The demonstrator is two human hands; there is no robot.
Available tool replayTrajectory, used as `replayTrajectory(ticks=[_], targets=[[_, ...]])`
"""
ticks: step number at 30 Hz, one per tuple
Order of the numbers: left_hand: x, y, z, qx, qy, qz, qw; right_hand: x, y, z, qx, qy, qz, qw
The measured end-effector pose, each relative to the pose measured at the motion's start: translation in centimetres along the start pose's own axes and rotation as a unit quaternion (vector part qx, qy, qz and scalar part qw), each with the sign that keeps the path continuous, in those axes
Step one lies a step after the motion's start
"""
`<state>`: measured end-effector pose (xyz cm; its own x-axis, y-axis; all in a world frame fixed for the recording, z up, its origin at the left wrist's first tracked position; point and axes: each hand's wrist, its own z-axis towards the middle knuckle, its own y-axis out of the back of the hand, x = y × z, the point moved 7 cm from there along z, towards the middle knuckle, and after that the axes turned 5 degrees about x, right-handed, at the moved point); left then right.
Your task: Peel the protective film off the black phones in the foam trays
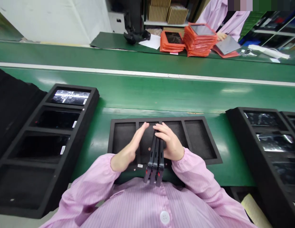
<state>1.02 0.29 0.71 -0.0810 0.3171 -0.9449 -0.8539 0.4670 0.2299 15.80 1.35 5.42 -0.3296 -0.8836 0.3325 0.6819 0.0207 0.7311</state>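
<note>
Pink smock [140, 202] at near side of middle tray [199, 139]; three dark slabs [155, 158] on edge over tray's centre, right hand [173, 144] grasping them; left hand [128, 150] flat, unclenched, over tray's left part.

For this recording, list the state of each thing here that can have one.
Slim black rectangular devices: three, side by side, on edge.
Right hand: curled, fingers touching the devices' far ends.
Left hand: open, fingers straight, apart from the devices.
Black four-compartment middle tray: flat on the green table.
Black left tray: three glossy dark panels inside.
Black right tray: more glossy panels inside.
Tall orange stack: upright, grey panel on top.
</note>
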Motion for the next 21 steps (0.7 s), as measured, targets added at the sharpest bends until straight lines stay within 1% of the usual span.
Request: replayTrajectory(ticks=[1, 2, 3, 4, 5, 6, 8, 10, 11, 15, 16, 17, 19, 20, 21], targets=[[0.6, 0.5, 0.1, -0.004, 0.049, -0.042, 0.998, -0.2, 0.6, 0.4, -0.007, 0.015, -0.013, 1.000], [1.1, 0.7, 0.2, 0.003, 0.100, -0.093, 0.991, -0.4, 1.1, 0.7, -0.018, 0.029, -0.024, 0.999], [1.4, 0.4, 0.3, 0.022, 0.148, -0.153, 0.977, -0.6, 1.5, 1.0, -0.031, 0.045, -0.036, 0.998], [1.4, -0.3, 0.5, 0.056, 0.181, -0.212, 0.959, -0.8, 1.7, 1.1, -0.047, 0.059, -0.049, 0.996], [1.1, -1.1, 0.7, 0.097, 0.195, -0.262, 0.940, -1.0, 1.8, 1.1, -0.060, 0.071, -0.065, 0.994], [0.5, -1.9, 0.9, 0.136, 0.194, -0.306, 0.922, -1.3, 1.7, 1.0, -0.066, 0.078, -0.079, 0.992], [-0.6, -3.0, 1.2, 0.189, 0.181, -0.367, 0.893, -2.1, 0.8, 0.5, -0.041, 0.064, -0.089, 0.993], [-1.0, -3.4, 1.2, 0.201, 0.182, -0.393, 0.879, -3.1, -0.5, -0.3, 0.006, 0.029, -0.081, 0.996], [-1.0, -3.5, 1.0, 0.201, 0.184, -0.398, 0.876, -3.4, -0.9, -0.7, 0.017, 0.021, -0.078, 0.997], [-0.7, -3.0, 0.3, 0.190, 0.174, -0.399, 0.880, -3.3, -1.1, -2.2, -0.022, 0.052, -0.086, 0.995], [-0.6, -2.9, 0.3, 0.187, 0.172, -0.391, 0.885, -3.4, -1.4, -2.2, -0.011, 0.044, -0.082, 0.996], [-0.4, -2.7, 0.3, 0.180, 0.169, -0.373, 0.894, -3.7, -1.8, -2.2, 0.015, 0.026, -0.075, 0.997], [-0.2, -2.2, 0.6, 0.165, 0.161, -0.311, 0.922, -3.8, -3.0, -2.0, 0.075, -0.001, -0.072, 0.995], [-0.2, -1.9, 0.9, 0.151, 0.152, -0.277, 0.937, -3.6, -3.3, -1.8, 0.085, 0.002, -0.084, 0.993], [-0.2, -1.7, 1.1, 0.138, 0.143, -0.250, 0.948, -3.1, -3.3, -1.4, 0.071, 0.012, -0.107, 0.992]])
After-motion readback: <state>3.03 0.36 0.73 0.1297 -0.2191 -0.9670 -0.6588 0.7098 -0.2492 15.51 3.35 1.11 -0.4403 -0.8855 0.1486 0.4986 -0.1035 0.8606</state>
